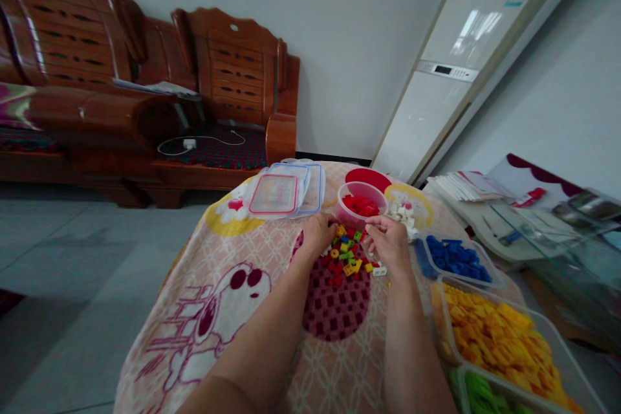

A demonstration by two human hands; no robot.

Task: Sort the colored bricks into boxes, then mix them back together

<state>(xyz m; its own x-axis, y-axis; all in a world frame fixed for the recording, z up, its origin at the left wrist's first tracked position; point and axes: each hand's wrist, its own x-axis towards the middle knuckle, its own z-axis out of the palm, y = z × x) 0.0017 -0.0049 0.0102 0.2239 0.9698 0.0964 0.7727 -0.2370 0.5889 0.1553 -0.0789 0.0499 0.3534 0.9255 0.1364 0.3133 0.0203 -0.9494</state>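
A loose pile of small mixed bricks [347, 251], red, yellow, green, blue and white, lies on the patterned tablecloth [334, 362]. My left hand [319, 233] rests at the pile's left edge, fingers bent down; what they hold, if anything, is hidden. On the pile's right side is my right hand [389, 240], its thumb and fingers drawn together near the bowl; a held piece is too small to make out. Just beyond both hands stands a round pink bowl [343, 212] with red bricks [360, 205] in it. White bricks [403, 215] lie right of the bowl.
Clear lids [274, 195] are stacked at the back left. Along the right stand tubs of blue bricks [456, 259], yellow bricks [499, 336] and green pieces [485, 394]. Wooden seats [237, 77], a tall white cabinet-like unit [436, 71] and a glass-topped table [557, 259] surround the table.
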